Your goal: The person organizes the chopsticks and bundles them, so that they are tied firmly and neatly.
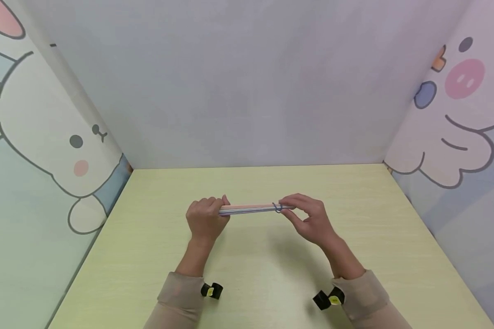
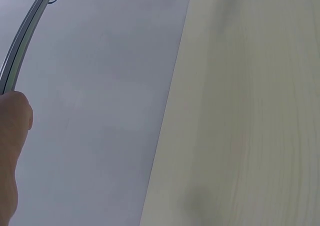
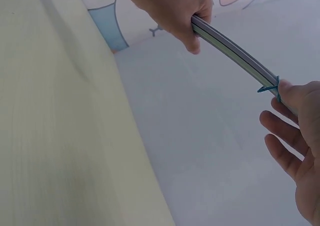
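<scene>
A bundle of long, slim sticks [image 1: 249, 209] in pale orange, whitish and purple tones is held level above the table, between both hands. My left hand [image 1: 206, 219] grips its left end in a fist, which hides that end. At the right end, my right hand [image 1: 310, 219] pinches the bundle between thumb and fingers. Just inside that pinch a thin blue-green band [image 3: 270, 88] goes around the sticks, with part of it standing out loosely. In the left wrist view, the stick bundle [image 2: 22, 41] rises from the fist. What exactly the sticks are, I cannot tell.
Beneath the hands is a pale yellow wood-grain table [image 1: 156, 256]. A plain grey-white wall [image 1: 247, 91] stands behind it. Side panels with cartoon animals [image 1: 66, 151] flank both edges. Small black cameras [image 1: 212, 291] sit at both wrists.
</scene>
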`<state>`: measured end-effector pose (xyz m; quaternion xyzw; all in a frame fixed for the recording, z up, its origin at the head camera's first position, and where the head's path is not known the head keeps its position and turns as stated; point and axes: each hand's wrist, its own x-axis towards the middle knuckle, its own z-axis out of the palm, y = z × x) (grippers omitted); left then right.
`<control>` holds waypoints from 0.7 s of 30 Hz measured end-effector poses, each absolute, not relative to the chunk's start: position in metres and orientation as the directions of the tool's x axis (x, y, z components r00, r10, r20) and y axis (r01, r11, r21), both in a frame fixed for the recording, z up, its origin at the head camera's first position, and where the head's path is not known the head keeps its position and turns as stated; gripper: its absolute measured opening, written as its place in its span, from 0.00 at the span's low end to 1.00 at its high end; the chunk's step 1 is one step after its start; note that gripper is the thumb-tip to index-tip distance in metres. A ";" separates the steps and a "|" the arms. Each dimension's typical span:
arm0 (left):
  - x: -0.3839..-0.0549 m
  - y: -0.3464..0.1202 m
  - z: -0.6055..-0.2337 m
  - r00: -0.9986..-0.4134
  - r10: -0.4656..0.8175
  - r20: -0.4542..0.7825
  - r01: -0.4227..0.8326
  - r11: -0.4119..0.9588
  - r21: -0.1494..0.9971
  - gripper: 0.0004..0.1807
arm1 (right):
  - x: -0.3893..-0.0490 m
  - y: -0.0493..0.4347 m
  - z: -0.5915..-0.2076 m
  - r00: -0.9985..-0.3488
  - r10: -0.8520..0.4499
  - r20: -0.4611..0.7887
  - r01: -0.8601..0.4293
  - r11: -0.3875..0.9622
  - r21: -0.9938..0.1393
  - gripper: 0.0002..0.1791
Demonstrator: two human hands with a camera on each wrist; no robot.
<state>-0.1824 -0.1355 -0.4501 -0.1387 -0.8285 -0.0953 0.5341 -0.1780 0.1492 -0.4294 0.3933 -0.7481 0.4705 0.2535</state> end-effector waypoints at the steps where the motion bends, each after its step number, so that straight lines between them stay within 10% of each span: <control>1: -0.182 -0.135 -0.450 -0.391 0.131 0.911 0.331 0.944 0.006 0.18 | -0.178 0.149 -0.429 -0.548 -0.359 0.755 -0.836 0.263 -0.482 0.19; 12: -0.181 -0.129 -0.449 -0.406 0.123 0.906 0.328 0.945 0.018 0.17 | -0.178 0.146 -0.431 -0.389 -0.441 0.809 -0.892 0.399 -0.211 0.20; 21: -0.182 -0.131 -0.449 -0.408 0.167 0.898 0.333 0.943 -0.024 0.16 | -0.176 0.147 -0.434 -0.452 -0.360 0.816 -0.871 0.374 -0.318 0.25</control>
